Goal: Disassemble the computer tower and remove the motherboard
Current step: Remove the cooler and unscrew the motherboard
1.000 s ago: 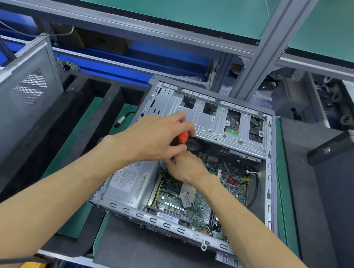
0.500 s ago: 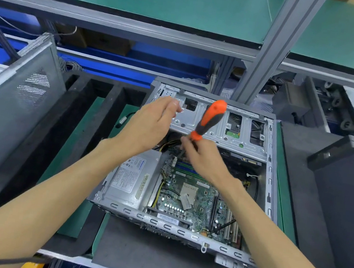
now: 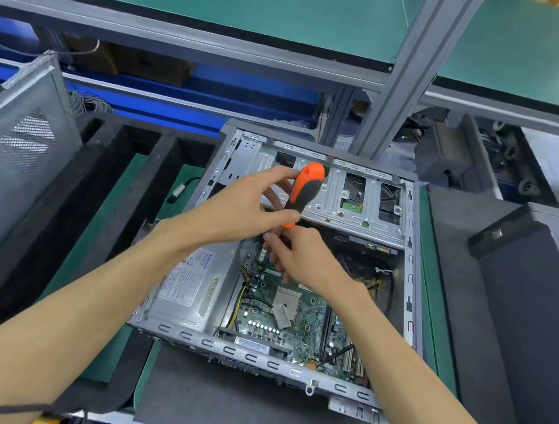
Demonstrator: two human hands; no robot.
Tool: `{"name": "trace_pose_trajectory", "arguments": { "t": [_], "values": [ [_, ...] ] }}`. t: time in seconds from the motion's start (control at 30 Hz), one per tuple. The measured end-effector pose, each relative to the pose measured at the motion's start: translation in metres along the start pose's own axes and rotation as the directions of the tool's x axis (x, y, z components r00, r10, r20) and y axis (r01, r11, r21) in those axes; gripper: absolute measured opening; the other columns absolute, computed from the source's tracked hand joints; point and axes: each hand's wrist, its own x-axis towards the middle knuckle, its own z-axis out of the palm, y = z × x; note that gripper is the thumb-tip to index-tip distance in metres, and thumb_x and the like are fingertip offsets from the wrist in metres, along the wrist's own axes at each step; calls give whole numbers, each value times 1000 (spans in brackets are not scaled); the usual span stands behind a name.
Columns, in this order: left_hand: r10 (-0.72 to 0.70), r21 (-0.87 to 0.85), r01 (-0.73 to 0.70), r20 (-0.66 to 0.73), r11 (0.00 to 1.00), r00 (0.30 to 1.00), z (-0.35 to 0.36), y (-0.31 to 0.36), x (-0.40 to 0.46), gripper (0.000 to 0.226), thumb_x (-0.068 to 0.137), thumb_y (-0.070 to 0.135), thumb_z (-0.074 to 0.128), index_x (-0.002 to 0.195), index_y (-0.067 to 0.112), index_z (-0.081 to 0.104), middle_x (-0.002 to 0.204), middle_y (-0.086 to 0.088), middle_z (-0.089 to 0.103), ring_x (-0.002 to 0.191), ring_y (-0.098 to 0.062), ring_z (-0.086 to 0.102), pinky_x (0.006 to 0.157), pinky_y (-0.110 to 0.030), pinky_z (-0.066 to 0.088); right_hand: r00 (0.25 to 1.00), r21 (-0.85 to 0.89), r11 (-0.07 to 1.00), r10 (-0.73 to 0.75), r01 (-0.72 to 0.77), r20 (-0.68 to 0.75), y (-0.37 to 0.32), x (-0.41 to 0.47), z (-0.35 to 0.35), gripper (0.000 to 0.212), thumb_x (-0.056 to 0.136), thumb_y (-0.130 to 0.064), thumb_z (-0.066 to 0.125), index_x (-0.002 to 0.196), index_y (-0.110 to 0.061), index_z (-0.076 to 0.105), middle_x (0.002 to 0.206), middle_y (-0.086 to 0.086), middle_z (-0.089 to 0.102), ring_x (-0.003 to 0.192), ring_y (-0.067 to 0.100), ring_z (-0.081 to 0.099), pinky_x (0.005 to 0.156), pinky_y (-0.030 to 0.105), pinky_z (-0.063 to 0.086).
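Orange and black, the screwdriver (image 3: 303, 193) stands nearly upright over the open computer case (image 3: 409, 263), its handle tilted a little to the right and its tip pointing down toward the green motherboard (image 3: 278, 321). Your left hand (image 3: 243, 207) curls round the lower part of the handle, thumb near the orange collar and fingers wrapped behind. Your right hand (image 3: 301, 253) sits just below it with fingers pinched together at the shaft; the shaft itself is hidden by your fingers, so you cannot see where the tip lands. The case lies on its side on a dark foam mat (image 3: 246, 415), open face up. Inside it, the motherboard lies flat on the bottom, toward the near right, with the silver power supply (image 3: 187, 288) beside it on the left and the metal drive cage (image 3: 353, 199) across the far end. To your left, a grey side panel (image 3: 5, 171) with a mesh vent leans upright against the black foam tray (image 3: 97, 189). On your right stands a dark grey box (image 3: 540, 314), well apart from the case.
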Motion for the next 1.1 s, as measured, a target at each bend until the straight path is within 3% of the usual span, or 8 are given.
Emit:
{"name": "trace_pose_trajectory", "arguments": {
  "t": [0.17, 0.27, 0.37, 0.53, 0.6, 0.77, 1.0, 1.1],
  "values": [
    [71, 90, -66, -52, 994, 996, -12, -4, 0, 61, 86, 32, 73, 137, 46, 43, 108, 25, 55, 83, -2, 62, 73, -12, 47, 998, -88, 996, -27, 31, 50, 4, 16, 10, 29, 104, -26, 54, 79, -15, 61, 67, 1, 70, 48, 18, 68, 55, 33, 58],
    [91, 182, -77, -71, 980, 993, -14, -7, -2, 39, 85, 32, 73, 120, 39, 55, 96, 20, 61, 82, 0, 61, 75, -25, 54, 996, -135, 990, -38, 49, 79, 8, 22, 19, 22, 103, -22, 55, 93, -7, 68, 81, 14, 74, 69, 29, 71, 71, 48, 59],
    [58, 169, -51, -42, 984, 997, -15, -13, -6, 34, 84, 30, 75, 112, 35, 57, 91, 16, 64, 79, -1, 63, 76, -30, 57, 994, -209, 975, -56, 75, 96, 13, 24, 23, 26, 102, -24, 56, 96, -3, 70, 87, 15, 74, 78, 32, 70, 76, 48, 56],
    [51, 143, -42, -60, 989, 997, -15, -17, -11, 36, 83, 30, 76, 113, 36, 57, 92, 17, 65, 80, 0, 63, 76, -28, 56, 993, -249, 964, -73, 94, 90, 15, 26, 28, 22, 102, -24, 56, 97, -7, 69, 87, 12, 73, 79, 29, 69, 75, 46, 56],
    [63, 134, -54, -63, 990, 996, -15, -15, -11, 36, 83, 29, 76, 113, 35, 57, 91, 16, 66, 80, 0, 64, 75, -26, 56, 995, -232, 969, -75, 89, 69, 16, 25, 27, 19, 101, -22, 56, 86, -16, 66, 80, 9, 73, 72, 26, 69, 71, 46, 57],
    [53, 143, -47, -38, 989, 998, -15, -14, -8, 35, 83, 30, 76, 111, 37, 57, 93, 15, 66, 80, -1, 65, 77, -31, 57, 995, -220, 970, -100, 100, 11, 16, 24, 24, 47, 99, -21, 61, 61, -47, 48, 66, -5, 66, 66, 21, 69, 69, 44, 59],
    [61, 185, -59, -5, 981, 998, -16, -11, -9, 35, 82, 32, 76, 109, 41, 55, 92, 18, 65, 80, 3, 63, 77, -32, 58, 994, -200, 974, -96, 103, 42, 19, 24, 25, 30, 100, -25, 59, 74, -39, 63, 75, 7, 73, 68, 23, 70, 71, 46, 59],
    [62, 195, -60, -5, 979, 998, -16, -11, -9, 35, 83, 32, 76, 110, 40, 55, 94, 16, 65, 81, 1, 64, 78, -33, 58, 995, -196, 976, -93, 97, 28, 20, 25, 26, 36, 100, -25, 59, 69, -43, 56, 75, 6, 73, 66, 22, 70, 69, 46, 60]
  ]
}}
